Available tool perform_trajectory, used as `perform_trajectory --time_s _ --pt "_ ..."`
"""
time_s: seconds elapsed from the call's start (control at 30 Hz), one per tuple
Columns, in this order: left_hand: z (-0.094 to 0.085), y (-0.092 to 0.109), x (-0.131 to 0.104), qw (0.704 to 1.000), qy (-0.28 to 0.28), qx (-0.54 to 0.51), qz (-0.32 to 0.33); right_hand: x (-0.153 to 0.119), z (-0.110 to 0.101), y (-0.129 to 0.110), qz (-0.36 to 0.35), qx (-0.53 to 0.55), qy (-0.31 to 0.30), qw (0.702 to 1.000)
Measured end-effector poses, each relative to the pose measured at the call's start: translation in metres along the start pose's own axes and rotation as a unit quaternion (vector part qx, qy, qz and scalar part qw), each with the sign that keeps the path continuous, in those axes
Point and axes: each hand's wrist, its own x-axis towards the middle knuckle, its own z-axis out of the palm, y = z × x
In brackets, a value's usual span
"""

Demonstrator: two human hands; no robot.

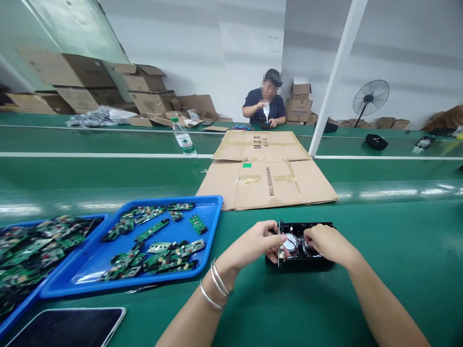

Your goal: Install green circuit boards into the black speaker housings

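A black speaker housing [307, 266] lies open on the green table in front of me, with round silver speaker drivers [290, 245] and thin wires showing inside. My left hand [265, 241] pinches a narrow circuit board [280, 243], held on edge at the housing's left end. Over the right half of the housing is my right hand [327, 243], its fingers curled down inside by the wires. The fingertips are partly hidden, so what they pinch cannot be made out.
Left of me, a blue tray [217, 217] holds loose circuit boards [173, 255]; a second blue tray [104, 219] is heaped with more. A tablet [68, 327] lies at the front left. Flattened cardboard [260, 185] and a water bottle [183, 139] lie ahead. Across the table sits a person [265, 103].
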Motion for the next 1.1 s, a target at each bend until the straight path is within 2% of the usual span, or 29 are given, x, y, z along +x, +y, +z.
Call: perform_trajectory --time_s 0.07,0.13,0.2,0.3,0.4,0.5,0.6,0.7,0.8,0.9,1.0,1.1 --pt "0.006 -0.001 0.002 0.997 -0.067 -0.038 -0.030 0.002 -0.001 0.002 0.000 -0.006 0.012 1.000" --pt "0.014 -0.006 0.006 0.993 -0.087 -0.075 -0.041 0.005 0.002 0.000 0.001 -0.025 0.013 1.000" --pt "0.022 -0.012 0.011 0.993 -0.058 -0.102 -0.022 0.010 0.007 -0.004 0.004 -0.042 0.008 0.999" --pt "0.029 -0.020 0.017 0.994 0.010 -0.100 0.046 0.016 0.014 -0.013 0.015 -0.056 0.011 0.998" --pt "0.026 -0.024 0.019 0.993 0.083 0.001 0.089 0.016 0.014 -0.020 0.017 -0.067 0.012 0.998" --pt "0.018 -0.027 0.021 0.979 0.138 0.110 0.100 0.012 0.009 -0.024 0.012 -0.067 0.013 0.998" --pt "0.012 -0.028 0.023 0.975 0.148 0.110 0.121 0.007 0.004 -0.020 0.011 -0.056 0.015 0.998" --pt "0.009 -0.027 0.025 0.982 0.134 0.044 0.124 0.006 -0.002 -0.012 -0.003 -0.035 0.029 0.999" --pt "0.008 -0.026 0.026 0.986 0.132 -0.012 0.105 0.009 -0.004 -0.005 -0.055 0.063 0.072 0.994" --pt "0.008 -0.027 0.028 0.986 0.140 -0.024 0.093 0.015 -0.001 -0.002 -0.081 0.234 0.092 0.964" --pt "0.007 -0.029 0.029 0.986 0.139 -0.012 0.094 0.021 0.005 0.000 -0.035 0.425 0.083 0.901" --pt "0.006 -0.029 0.029 0.986 0.136 -0.004 0.099 0.025 0.011 0.002 -0.023 0.538 0.059 0.841"
